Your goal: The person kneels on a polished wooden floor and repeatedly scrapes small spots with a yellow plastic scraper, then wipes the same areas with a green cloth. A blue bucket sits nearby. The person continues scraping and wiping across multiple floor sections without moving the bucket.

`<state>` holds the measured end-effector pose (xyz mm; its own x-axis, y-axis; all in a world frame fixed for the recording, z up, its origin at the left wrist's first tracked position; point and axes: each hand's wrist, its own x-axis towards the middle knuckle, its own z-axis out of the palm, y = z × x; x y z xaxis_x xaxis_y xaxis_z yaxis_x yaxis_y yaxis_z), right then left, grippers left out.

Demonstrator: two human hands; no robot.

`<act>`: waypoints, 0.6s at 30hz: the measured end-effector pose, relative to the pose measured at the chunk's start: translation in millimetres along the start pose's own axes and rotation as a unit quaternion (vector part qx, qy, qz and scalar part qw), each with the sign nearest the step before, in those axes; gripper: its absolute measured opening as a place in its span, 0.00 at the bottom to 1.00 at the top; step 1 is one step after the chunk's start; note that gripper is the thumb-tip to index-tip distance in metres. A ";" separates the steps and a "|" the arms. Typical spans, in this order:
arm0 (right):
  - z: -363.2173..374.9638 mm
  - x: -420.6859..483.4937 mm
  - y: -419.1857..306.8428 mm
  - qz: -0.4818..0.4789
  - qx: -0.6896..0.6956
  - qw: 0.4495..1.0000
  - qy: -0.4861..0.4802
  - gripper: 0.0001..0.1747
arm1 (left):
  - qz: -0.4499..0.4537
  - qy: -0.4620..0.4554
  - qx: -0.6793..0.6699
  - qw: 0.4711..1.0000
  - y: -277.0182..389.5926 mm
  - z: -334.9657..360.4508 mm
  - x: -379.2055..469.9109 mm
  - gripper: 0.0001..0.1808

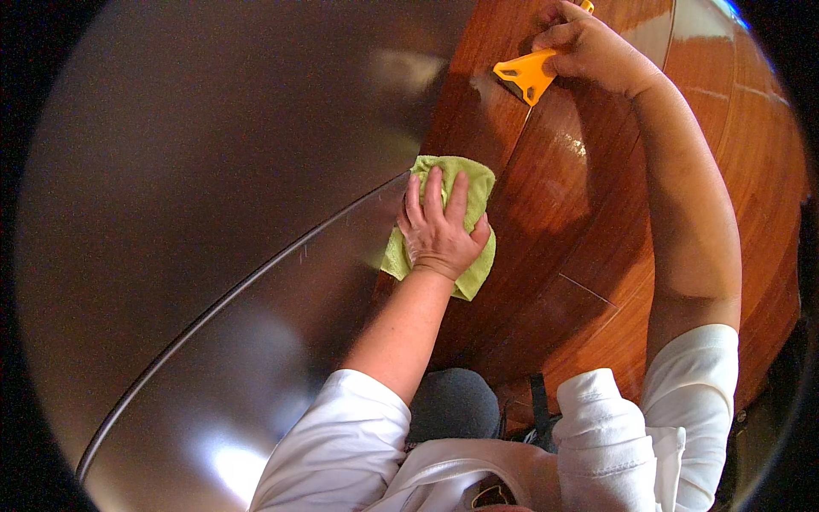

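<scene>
A lime-green cleaning cloth (pixel 477 185) lies crumpled along the line where the wooden floor meets a dark glossy panel. My left hand (pixel 441 233) holds it down with spread fingers, palm towards the floor. Farther out, at the upper right, my right hand (pixel 585 54) grips a yellow plastic scraper (pixel 528 73) by its handle. The scraper's wide head points down and left, with its blade edge at or just above the floorboards; I cannot tell if it touches. Part of the handle is hidden by my fingers.
The dark panel (pixel 211 160) fills the left side, crossed by a thin curved seam (pixel 256 272). Reddish-brown floorboards (pixel 576 237) with narrow joints extend to the right, bearing bright reflections. My knee (pixel 457 403) in dark trousers is at the bottom, near a dark strap (pixel 539 397).
</scene>
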<state>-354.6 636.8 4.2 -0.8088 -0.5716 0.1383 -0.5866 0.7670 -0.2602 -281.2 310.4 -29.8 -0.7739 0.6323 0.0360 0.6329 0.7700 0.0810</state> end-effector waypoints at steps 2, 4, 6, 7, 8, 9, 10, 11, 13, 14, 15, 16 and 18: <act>-3.0 0.0 -4.9 0.002 -0.027 1.000 -0.007 0.06 | 0.000 -0.001 0.002 1.000 0.1 -0.2 0.1 0.32; -6.3 -1.3 -10.3 0.181 0.077 0.980 0.032 0.07 | -0.001 -0.003 0.001 1.000 0.4 -0.6 0.3 0.32; -9.0 -0.1 -10.0 0.182 0.079 0.980 0.007 0.08 | -0.005 -0.009 0.003 1.000 0.6 -0.8 0.4 0.32; -9.6 2.1 -7.0 0.095 0.028 0.994 -0.036 0.09 | -0.006 -0.012 0.004 1.000 0.7 -1.0 0.4 0.32; -9.1 3.3 -5.2 0.006 -0.023 0.997 -0.078 0.10 | -0.006 -0.010 0.005 1.000 0.8 -1.0 0.5 0.32; -8.5 4.8 -1.6 0.039 0.023 0.997 -0.062 0.10 | -0.005 -0.007 0.006 1.000 0.8 -1.0 0.5 0.32; -6.5 5.4 -0.2 0.072 0.070 0.994 -0.047 0.10 | -0.005 -0.006 0.006 1.000 0.7 -0.9 0.4 0.32; -4.6 6.2 2.1 0.105 0.118 0.987 -0.032 0.10 | -0.005 -0.006 0.005 1.000 0.5 -0.7 0.4 0.32; -2.3 7.7 6.4 0.059 0.091 0.994 -0.010 0.09 | -0.006 -0.006 0.003 1.000 0.2 0.0 0.0 0.33; -2.3 8.6 8.4 0.037 0.077 0.996 0.002 0.08 | -0.006 -0.005 0.003 1.000 0.1 0.2 -0.1 0.33; -2.5 9.2 9.7 0.015 0.054 0.998 -0.014 0.08 | -0.005 -0.005 0.002 1.000 0.0 0.4 -0.3 0.33; -3.3 10.4 11.1 -0.006 0.031 0.999 -0.030 0.08 | -0.005 -0.004 0.002 1.000 -0.2 0.6 -0.3 0.33; -5.0 12.6 12.5 -0.031 0.002 0.998 -0.051 0.08 | -0.006 -0.005 0.001 1.000 -0.3 0.7 -0.4 0.33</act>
<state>-372.3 640.6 7.5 -0.7624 -0.6447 0.0558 -0.6347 0.7283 -0.2584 -281.1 309.9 -30.6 -0.7812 0.6238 0.0244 0.6235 0.7778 0.0798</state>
